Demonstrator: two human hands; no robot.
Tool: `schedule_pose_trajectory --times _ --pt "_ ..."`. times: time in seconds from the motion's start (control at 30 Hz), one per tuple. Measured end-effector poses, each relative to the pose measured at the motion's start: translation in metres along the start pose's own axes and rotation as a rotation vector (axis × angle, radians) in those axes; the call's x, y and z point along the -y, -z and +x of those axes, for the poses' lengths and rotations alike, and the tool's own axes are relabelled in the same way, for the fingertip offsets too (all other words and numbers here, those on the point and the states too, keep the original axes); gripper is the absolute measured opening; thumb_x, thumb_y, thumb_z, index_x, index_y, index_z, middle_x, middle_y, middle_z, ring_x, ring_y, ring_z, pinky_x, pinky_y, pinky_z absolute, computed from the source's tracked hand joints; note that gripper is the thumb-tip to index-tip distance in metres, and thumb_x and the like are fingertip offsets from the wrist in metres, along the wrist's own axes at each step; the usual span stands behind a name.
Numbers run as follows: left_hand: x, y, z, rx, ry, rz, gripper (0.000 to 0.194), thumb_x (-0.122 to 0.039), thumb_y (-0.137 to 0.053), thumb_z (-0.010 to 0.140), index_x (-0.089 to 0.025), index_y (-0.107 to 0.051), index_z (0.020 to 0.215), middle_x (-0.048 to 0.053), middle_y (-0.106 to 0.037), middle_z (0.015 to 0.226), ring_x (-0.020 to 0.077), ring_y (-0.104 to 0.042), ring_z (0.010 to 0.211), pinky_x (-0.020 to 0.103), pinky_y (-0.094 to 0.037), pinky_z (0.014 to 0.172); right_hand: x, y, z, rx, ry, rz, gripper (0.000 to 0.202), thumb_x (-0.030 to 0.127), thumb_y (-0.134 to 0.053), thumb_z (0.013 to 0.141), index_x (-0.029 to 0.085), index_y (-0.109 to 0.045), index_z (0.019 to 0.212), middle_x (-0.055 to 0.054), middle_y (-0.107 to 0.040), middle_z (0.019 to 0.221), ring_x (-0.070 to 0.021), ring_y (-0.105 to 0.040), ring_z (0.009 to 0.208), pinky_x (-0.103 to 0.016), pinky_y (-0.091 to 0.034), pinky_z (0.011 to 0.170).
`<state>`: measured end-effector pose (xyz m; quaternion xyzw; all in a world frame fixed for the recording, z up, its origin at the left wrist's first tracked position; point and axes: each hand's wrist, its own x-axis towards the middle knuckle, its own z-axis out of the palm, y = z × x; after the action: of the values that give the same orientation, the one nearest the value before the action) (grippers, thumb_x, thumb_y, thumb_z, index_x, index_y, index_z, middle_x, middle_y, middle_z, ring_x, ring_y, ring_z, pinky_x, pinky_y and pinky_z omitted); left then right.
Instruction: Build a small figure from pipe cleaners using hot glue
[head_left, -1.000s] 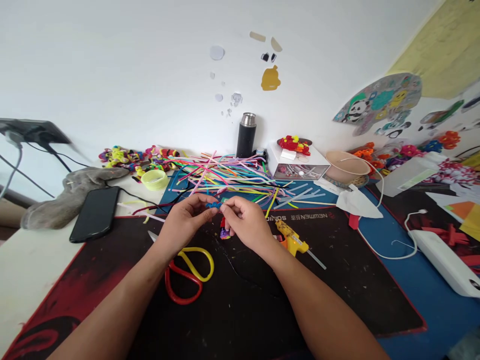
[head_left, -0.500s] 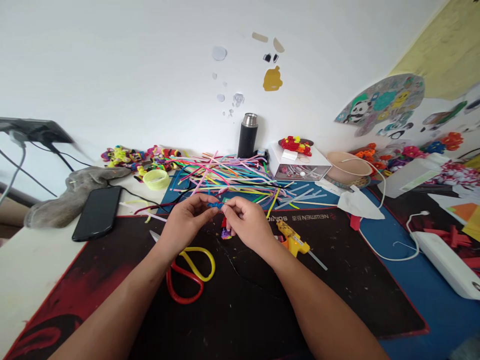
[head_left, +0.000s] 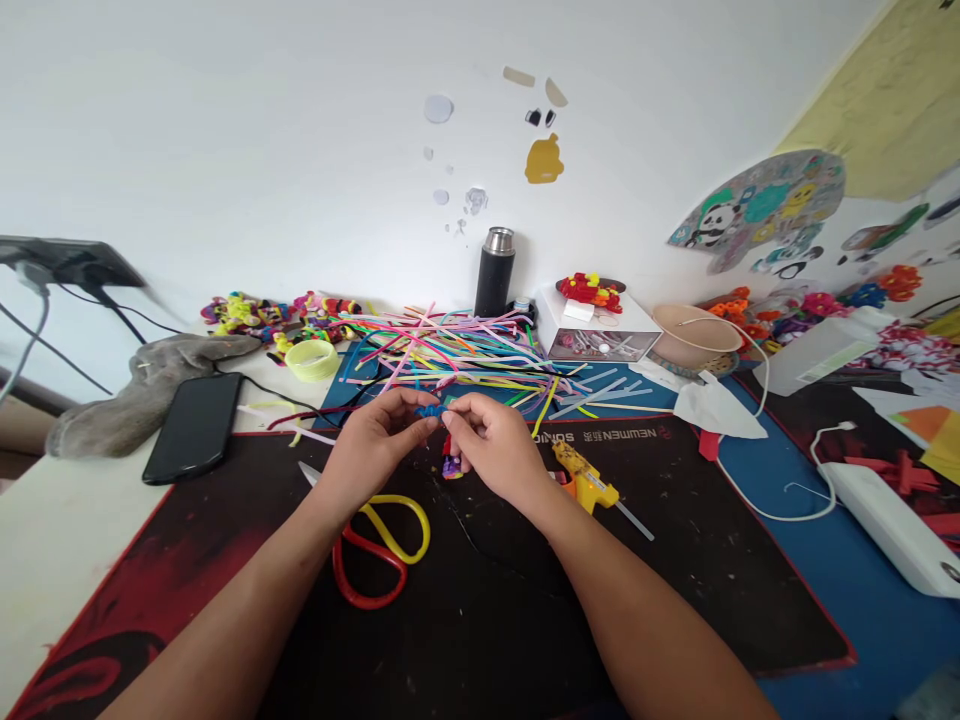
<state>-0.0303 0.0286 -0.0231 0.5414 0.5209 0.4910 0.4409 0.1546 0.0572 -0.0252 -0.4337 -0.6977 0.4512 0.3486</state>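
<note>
A small twisted blue piece [head_left: 430, 411] is pinched between the fingertips of both hands, above the far part of the black mat [head_left: 480, 620]. My left hand [head_left: 379, 440] grips its left end with thumb and forefinger. At the right end, my right hand [head_left: 495, 445] pinches it the same way. Beneath my right fingers lies a small red and purple item [head_left: 452, 462], partly hidden. Scissors with red and yellow handles [head_left: 370, 570] lie beside my left wrist, their blades partly covered by it. To the right of my right hand rests a yellow glue gun [head_left: 592, 485].
Many coloured pipe cleaners [head_left: 457, 345] spread behind the hands. A black flask [head_left: 496, 275] and a white box [head_left: 600, 325] stand near the wall. The phone [head_left: 193, 428] and yellow tape roll [head_left: 311, 360] are at left, a white power strip [head_left: 896, 525] at right.
Slightly more of the blue piece shows between my fingertips. Both hands otherwise stay in nearly the same place.
</note>
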Motion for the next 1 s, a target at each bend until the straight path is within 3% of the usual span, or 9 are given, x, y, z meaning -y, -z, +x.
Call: schedule_pose_trajectory --times 0.37,0.6,1.0 --pt "-0.0010 0.0000 -0.0001 0.031 0.008 -0.038 0.039 -0.049 -0.086 0.080 -0.020 -0.075 0.104 0.007 -0.077 0.103 0.0216 -0.070 0.087 0.031 -0.053 0.075 0.0025 0.0003 -0.0013 0.012 0.002 0.000 0.013 0.032 -0.059 0.101 0.023 -0.067 0.097 0.002 -0.070 0.070 -0.0136 -0.064 0.056 -0.025 -0.047 0.057" --pt "-0.0057 0.0001 -0.0018 0.018 0.047 -0.043 0.036 -0.050 -0.083 0.083 -0.020 -0.075 0.102 0.002 -0.073 0.081 0.0166 -0.062 0.069 0.028 -0.048 0.064 0.0038 0.0002 -0.0016 0.015 0.012 -0.003 0.012 0.031 -0.060 0.100 0.022 -0.068 0.097 0.002 -0.069 0.072 -0.0132 -0.062 0.057 -0.025 -0.048 0.058" --pt "-0.0043 -0.0002 -0.0019 0.029 0.073 -0.054 0.038 -0.052 -0.085 0.080 -0.019 -0.076 0.098 0.005 -0.077 0.086 0.0198 -0.069 0.075 0.030 -0.051 0.069 0.0019 -0.0006 -0.0012 0.030 0.013 0.033 0.013 0.029 -0.059 0.101 0.022 -0.067 0.095 0.002 -0.072 0.076 -0.0117 -0.063 0.057 -0.024 -0.048 0.058"
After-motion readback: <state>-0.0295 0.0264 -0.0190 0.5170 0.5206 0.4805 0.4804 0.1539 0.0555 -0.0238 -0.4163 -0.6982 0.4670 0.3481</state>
